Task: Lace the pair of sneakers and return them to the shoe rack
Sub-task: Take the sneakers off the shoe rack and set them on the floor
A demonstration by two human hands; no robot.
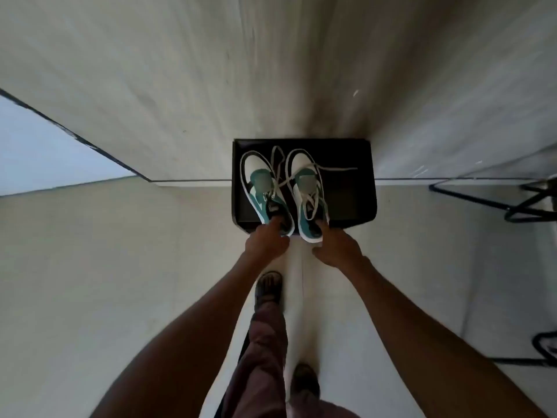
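Two white, teal and black sneakers sit side by side on top of a black shoe rack (pixel 349 200) against the wall, toes pointing away from me. My left hand (pixel 266 241) grips the heel of the left sneaker (pixel 262 188). My right hand (pixel 336 247) holds the heel of the right sneaker (pixel 307 188). White laces (pixel 334 169) lie loose across both shoes and trail onto the rack top to the right. Both heels overhang the rack's front edge.
A pale floor stretches around me, with my own feet (pixel 268 288) and trouser leg below the hands. A black wire frame (pixel 512 203) stands at the right. A wall rises behind the rack, with an opening at the left.
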